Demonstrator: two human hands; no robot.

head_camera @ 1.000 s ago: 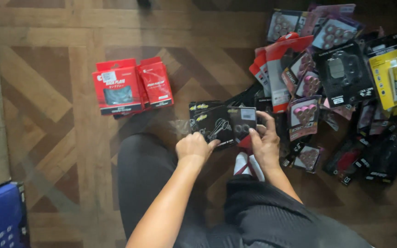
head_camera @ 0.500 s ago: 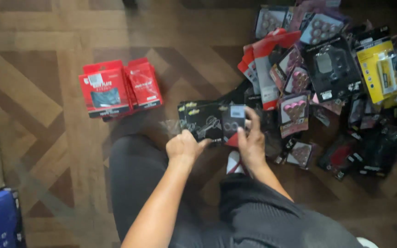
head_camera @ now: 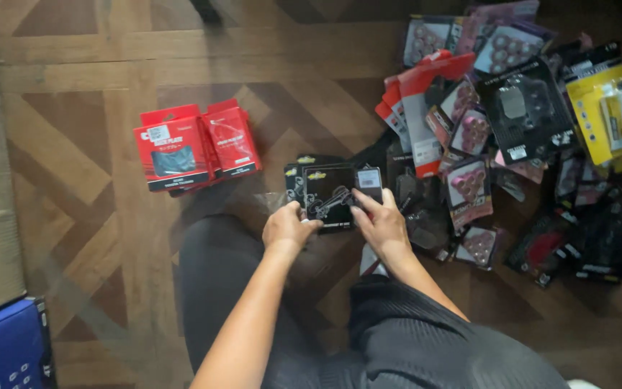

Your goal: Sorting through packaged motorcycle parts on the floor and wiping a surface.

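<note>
Holding black blister pack (head_camera: pixel 329 198) | left hand (head_camera: pixel 287 227), right hand (head_camera: pixel 381 225) grips clamped on its lower edge

Bare forearms, no sleeves reaching the wrists. Dark grey ribbed fabric over the lap and legs. Hands (head_camera: pixel 289 227) (head_camera: pixel 381 225) bare, ringless, ungloved.

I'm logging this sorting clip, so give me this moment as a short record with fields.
left hand: left hand grips the lower left edge of a black flat blister pack
right hand: right hand holds the pack's right side
left of pack: red flat packets
right of pack: heap of mixed carded packets
surface: wooden parquet floor
</note>
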